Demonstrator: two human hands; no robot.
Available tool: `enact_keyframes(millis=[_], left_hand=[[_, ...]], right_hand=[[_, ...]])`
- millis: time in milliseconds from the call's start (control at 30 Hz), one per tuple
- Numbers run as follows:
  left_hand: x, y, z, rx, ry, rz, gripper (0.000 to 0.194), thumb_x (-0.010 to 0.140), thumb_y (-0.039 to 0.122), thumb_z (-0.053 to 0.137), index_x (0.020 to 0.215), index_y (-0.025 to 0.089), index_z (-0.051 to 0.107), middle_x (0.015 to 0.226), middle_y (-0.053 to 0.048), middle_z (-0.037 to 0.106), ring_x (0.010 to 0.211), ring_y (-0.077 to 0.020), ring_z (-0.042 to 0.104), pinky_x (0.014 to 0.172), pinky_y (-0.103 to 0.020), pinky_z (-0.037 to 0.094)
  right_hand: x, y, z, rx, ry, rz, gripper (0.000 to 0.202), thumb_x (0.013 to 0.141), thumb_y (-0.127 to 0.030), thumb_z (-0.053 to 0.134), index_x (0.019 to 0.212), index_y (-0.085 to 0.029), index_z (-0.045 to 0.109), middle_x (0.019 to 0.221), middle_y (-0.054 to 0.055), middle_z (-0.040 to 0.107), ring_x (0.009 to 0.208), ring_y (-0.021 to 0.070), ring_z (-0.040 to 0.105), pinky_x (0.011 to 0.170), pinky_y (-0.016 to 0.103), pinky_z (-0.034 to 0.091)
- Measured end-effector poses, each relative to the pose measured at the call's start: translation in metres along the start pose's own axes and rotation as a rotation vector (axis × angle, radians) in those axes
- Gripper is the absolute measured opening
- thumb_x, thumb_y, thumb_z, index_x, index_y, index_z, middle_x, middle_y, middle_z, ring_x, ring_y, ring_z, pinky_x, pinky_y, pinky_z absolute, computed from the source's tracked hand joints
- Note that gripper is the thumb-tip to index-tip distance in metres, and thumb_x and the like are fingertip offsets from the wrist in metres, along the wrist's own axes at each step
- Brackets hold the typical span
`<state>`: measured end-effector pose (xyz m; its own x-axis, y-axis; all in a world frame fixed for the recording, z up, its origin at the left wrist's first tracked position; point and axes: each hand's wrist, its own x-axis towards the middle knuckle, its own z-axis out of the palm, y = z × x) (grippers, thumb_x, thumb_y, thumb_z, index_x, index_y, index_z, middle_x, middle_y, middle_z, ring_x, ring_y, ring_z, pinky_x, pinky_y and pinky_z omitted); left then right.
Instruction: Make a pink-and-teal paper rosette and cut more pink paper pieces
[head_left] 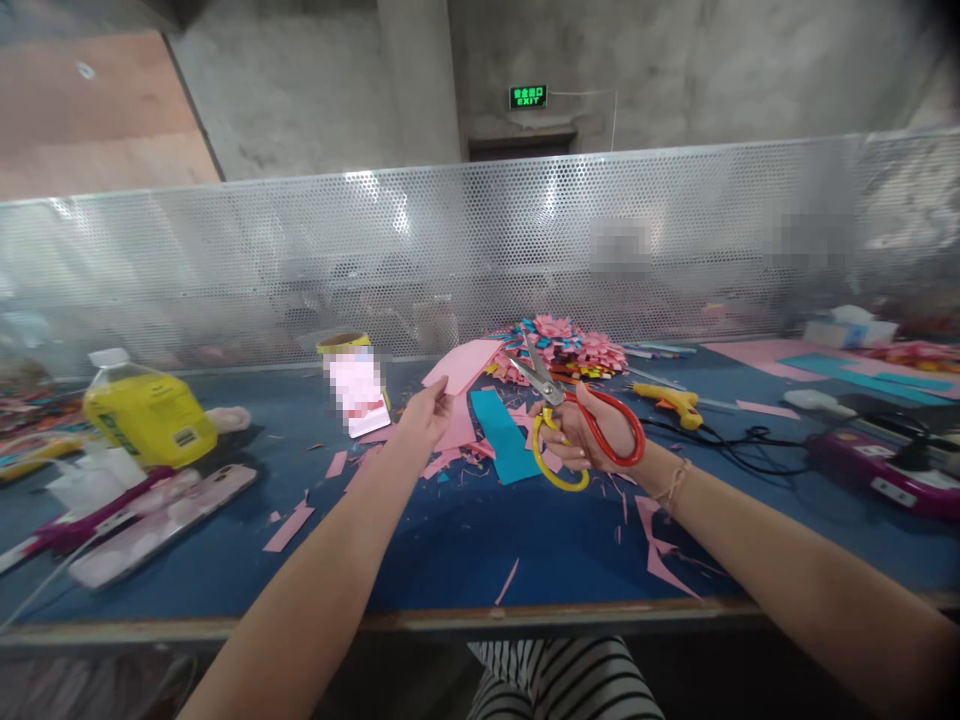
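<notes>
My left hand (433,408) pinches a piece of pink paper (466,366) by its near edge, raised a little above the table. In my right hand (583,430) is a pair of scissors (550,388) with one red and one yellow handle. The blades are spread apart and point up and left, close to the pink paper but not around it. Below the hands lie a blue paper strip (504,438) and pink scraps. Behind the scissors is a heap of cut paper flowers (559,345), mostly pink and blue.
A phone (358,392) leans upright left of my left hand. Further left stand a jug of yellow liquid (154,412), a phone case (165,525) and a purple power strip (97,515). A yellow glue gun (669,403) and another purple power strip (885,475) lie right. A perforated metal panel (480,250) closes the back.
</notes>
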<state>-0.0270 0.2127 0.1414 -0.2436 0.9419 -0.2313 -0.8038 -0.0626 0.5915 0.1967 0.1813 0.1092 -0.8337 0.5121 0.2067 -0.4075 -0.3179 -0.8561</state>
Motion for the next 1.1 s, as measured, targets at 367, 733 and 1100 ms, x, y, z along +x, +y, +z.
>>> enact_keyframes(millis=[367, 733, 1100], left_hand=[[0.0023, 0.0009, 0.0004, 0.024, -0.015, 0.016, 0.017, 0.076, -0.002, 0.049, 0.066, 0.012, 0.048, 0.055, 0.002, 0.054, 0.044, -0.0039, 0.053, 0.04, -0.008, 0.044], [0.0068, -0.0028, -0.0032, 0.149, -0.235, 0.183, 0.016, 0.072, -0.001, 0.054, 0.078, 0.013, 0.058, 0.067, -0.002, 0.063, 0.057, -0.0068, 0.058, 0.053, -0.014, 0.048], [0.0066, -0.0033, -0.0063, 0.339, -0.545, 0.304, 0.019, 0.061, 0.012, 0.068, 0.078, 0.015, 0.061, 0.076, -0.001, 0.065, 0.063, -0.0089, 0.058, 0.061, -0.02, 0.049]], right_hand=[[-0.0011, -0.0008, 0.0015, -0.028, 0.023, -0.001, 0.045, 0.084, -0.059, 0.027, 0.093, -0.016, 0.041, 0.064, -0.001, 0.042, 0.04, 0.0074, 0.03, 0.033, 0.018, 0.024], [-0.0019, -0.0017, -0.0006, -0.013, 0.045, 0.023, 0.047, 0.083, -0.059, 0.029, 0.097, -0.016, 0.043, 0.065, 0.0, 0.042, 0.041, 0.0077, 0.031, 0.033, 0.018, 0.024], [-0.0035, -0.0026, 0.0028, 0.022, -0.022, 0.034, 0.048, 0.083, -0.06, 0.027, 0.094, -0.015, 0.042, 0.066, 0.0, 0.041, 0.041, 0.0073, 0.03, 0.032, 0.017, 0.023]])
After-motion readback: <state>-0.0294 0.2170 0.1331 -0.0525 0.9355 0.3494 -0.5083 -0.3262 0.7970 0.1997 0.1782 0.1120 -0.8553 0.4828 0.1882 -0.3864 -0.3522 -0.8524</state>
